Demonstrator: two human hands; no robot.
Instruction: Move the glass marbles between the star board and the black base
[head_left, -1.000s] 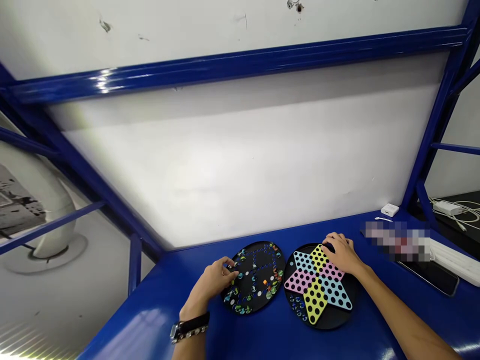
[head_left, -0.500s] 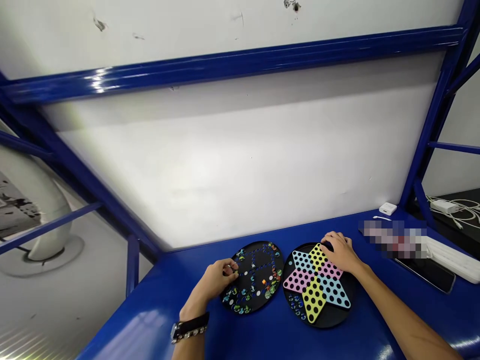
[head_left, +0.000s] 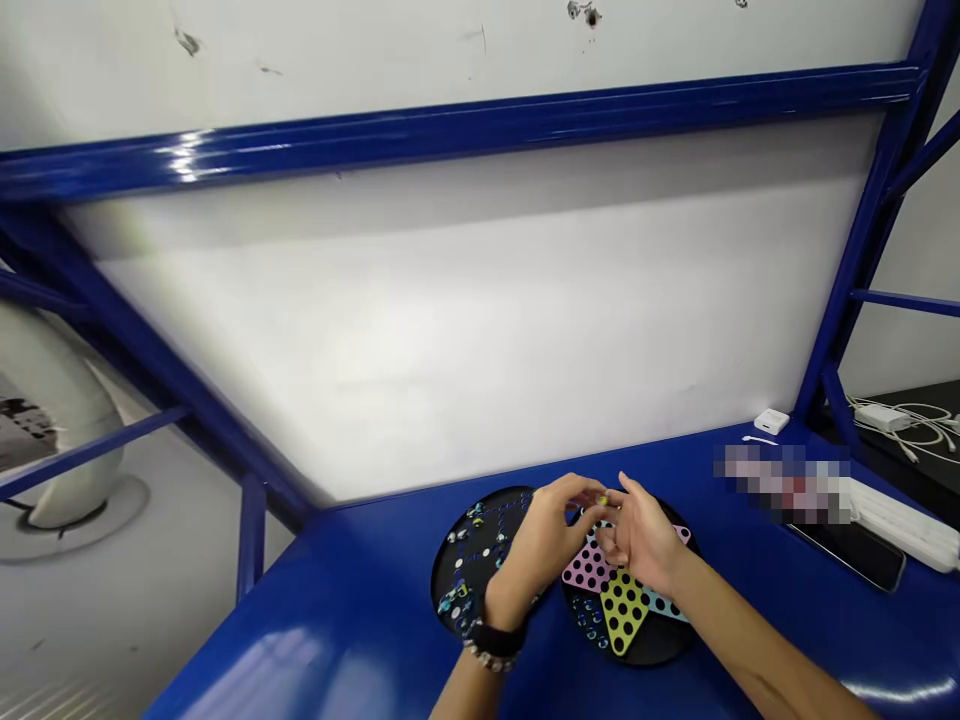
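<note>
Two round black boards lie side by side on the blue table (head_left: 360,640). The left board (head_left: 469,570) carries several coloured marbles. The right board (head_left: 634,610) shows a star in pink, yellow and light blue with rows of holes, plus a few marbles near its lower left. My left hand (head_left: 547,540), with a watch on the wrist, pinches a small yellow marble (head_left: 601,499) above the star board. My right hand (head_left: 637,540) is open, palm turned toward the left hand, right beside that marble.
A white wall panel rises behind the table inside a blue metal frame (head_left: 450,125). A small white box (head_left: 770,420) sits at the back right. A dark phone (head_left: 855,553) and a white power strip (head_left: 900,525) lie on the right. Chargers and cables (head_left: 900,418) rest beyond the frame.
My left hand left the marble board's left rim and moved right, carrying a marble over the star board. My right hand lifted off the star board's top and opened beside it.
</note>
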